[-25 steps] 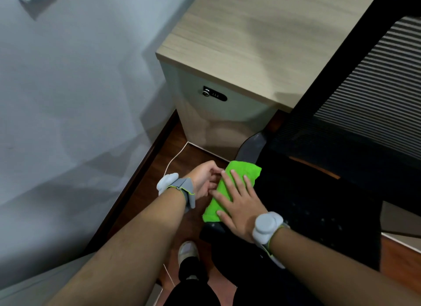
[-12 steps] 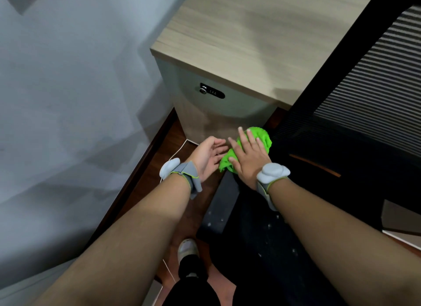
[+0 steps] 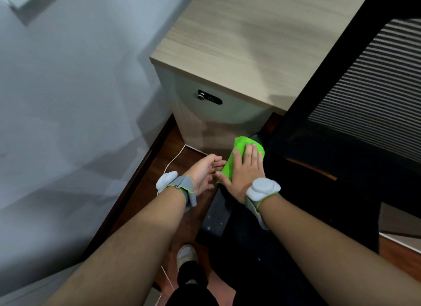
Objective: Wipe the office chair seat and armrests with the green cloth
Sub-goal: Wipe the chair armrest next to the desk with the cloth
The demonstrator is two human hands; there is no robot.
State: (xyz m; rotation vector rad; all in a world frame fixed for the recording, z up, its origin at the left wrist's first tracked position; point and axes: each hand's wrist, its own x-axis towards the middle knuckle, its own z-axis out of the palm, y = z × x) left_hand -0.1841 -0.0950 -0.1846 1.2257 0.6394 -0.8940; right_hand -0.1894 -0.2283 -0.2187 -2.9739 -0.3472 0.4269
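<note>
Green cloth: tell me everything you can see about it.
The green cloth is bright lime and looks soft and fuzzy, like microfibre, bunched into a wrinkled pad. It lies on the far end of the chair's grey armrest, beside the wooden cabinet. The right hand presses flat on it with straight fingers, covering its middle. Fingertips of the left hand reach its near left edge. Its underside is hidden.

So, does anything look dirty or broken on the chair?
Nothing looks broken. Small pale specks dot the black armrest and the seat, nearer than the green cloth under the right hand; they look like dust.
</note>
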